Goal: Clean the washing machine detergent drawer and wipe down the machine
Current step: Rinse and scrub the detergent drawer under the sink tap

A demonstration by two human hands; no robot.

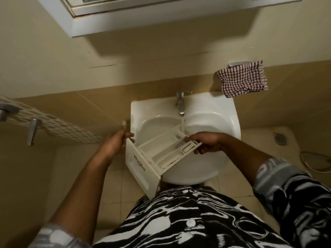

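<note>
Field: Both hands clasp the detergent drawer (161,151). The left hand (114,142) curls round the far-left corner of its front panel, and the right hand (206,143) wraps round the rear end with the thumb on top.

Desk: Where is the drawer?

Field: It is held above the sink (223,126), angled across the bowl with its compartments facing up. Its rear corner sits just under the tap (180,104). The branded front panel hangs out past the basin's near-left rim, close to the person's shirt.

Desk: Which step is this?

Field: Rinsing, by my reading. A thin stream appears to fall from the spout onto the drawer's far corner. The view is too blurred to tell whether residue remains in the compartments. The machine itself is not in view, so the wipe-down looks yet to come.

Desk: And the next move?

Field: Probably shifting or tipping the drawer so water reaches the other compartments, then draining it into the basin. That calls for a firm hold at both ends, since wet plastic may slip.

Desk: How much room is there?

Field: The far side is tight, with the spout and the wall behind it. A perforated shelf (59,127) juts in at far left, near the left hand, and a cabinet (125,24) overhangs above. There is open air to the right of the basin and on the near side, over the floor. A checked cloth (243,79) hangs on the wall at far right, likely within reach for wiping.
</note>
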